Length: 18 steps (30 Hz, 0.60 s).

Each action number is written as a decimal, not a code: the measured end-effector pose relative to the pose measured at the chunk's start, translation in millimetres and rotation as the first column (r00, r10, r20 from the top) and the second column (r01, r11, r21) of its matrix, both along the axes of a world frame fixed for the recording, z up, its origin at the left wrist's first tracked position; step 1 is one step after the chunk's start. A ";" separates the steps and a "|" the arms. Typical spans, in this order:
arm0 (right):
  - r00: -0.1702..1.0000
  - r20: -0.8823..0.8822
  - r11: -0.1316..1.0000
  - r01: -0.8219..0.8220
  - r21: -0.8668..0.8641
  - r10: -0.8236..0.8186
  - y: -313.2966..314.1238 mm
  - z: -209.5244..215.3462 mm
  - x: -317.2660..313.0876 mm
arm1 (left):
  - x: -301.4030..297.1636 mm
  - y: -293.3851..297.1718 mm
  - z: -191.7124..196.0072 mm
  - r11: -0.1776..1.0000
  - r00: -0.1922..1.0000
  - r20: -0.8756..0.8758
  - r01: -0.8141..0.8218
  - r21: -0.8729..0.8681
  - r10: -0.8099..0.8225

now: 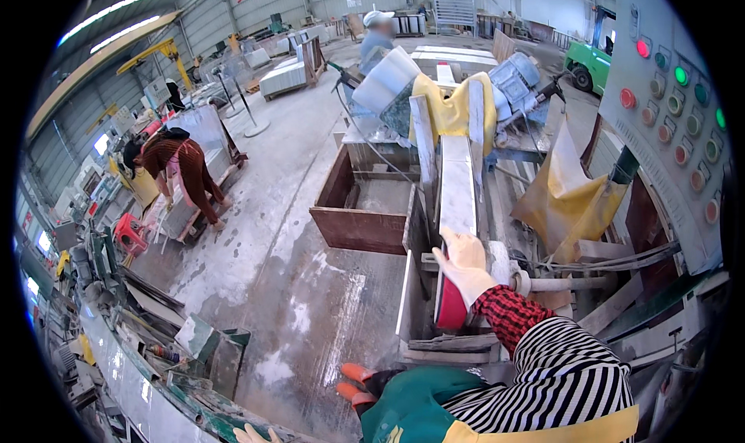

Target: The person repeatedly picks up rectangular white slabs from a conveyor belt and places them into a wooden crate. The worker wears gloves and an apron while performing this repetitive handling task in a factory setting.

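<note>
My right hand [464,266], in a pale glove, reaches over the near end of a long white stone strip [458,187]. Its fingers are stretched out and seem to touch the strip's end without wrapping round it. Beneath the hand is the rounded end of a red conveyor belt [450,307]. Farther along, the strip passes under a yellow cloth cover [454,109] between two upright boards. At the lower edge, only the gloved fingers of my left hand [254,434] show, apart and with nothing visible in them, beside a pale slab edge [132,389].
A control panel [667,117] with lit buttons stands at right, above a hanging yellow-stained sheet [570,199]. Left of the conveyor is a brown open box [361,230]. One person [182,164] bends over slabs; another [378,39] stands behind the machine. A green forklift [586,63] is farther back.
</note>
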State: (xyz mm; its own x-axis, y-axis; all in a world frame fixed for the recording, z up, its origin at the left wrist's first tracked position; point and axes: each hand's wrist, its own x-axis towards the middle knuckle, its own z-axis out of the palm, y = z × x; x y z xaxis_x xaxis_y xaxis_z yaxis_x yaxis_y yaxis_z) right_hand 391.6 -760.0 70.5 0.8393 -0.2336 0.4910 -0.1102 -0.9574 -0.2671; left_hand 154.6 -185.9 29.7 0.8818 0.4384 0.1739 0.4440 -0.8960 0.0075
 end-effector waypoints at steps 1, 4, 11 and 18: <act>1.000 0.008 1.000 0.008 -0.008 -0.008 2.3 3.8 14.2 | -7.1 2.2 2.7 1.000 1.000 -0.004 -0.017 0.008 0.017; 1.000 -0.013 0.998 -0.022 -0.051 0.021 5.7 17.6 56.9 | -19.6 1.1 10.6 0.998 0.998 -0.009 -0.056 0.019 0.056; 0.987 0.014 0.970 0.161 -0.182 -0.161 4.3 7.7 66.1 | -16.3 24.1 -17.3 0.992 0.995 -0.014 -0.100 -0.072 0.099; 0.982 -0.032 0.975 0.178 -0.129 -0.184 0.2 -3.6 59.6 | -13.4 21.0 -34.5 0.998 0.981 0.185 -0.061 0.007 0.059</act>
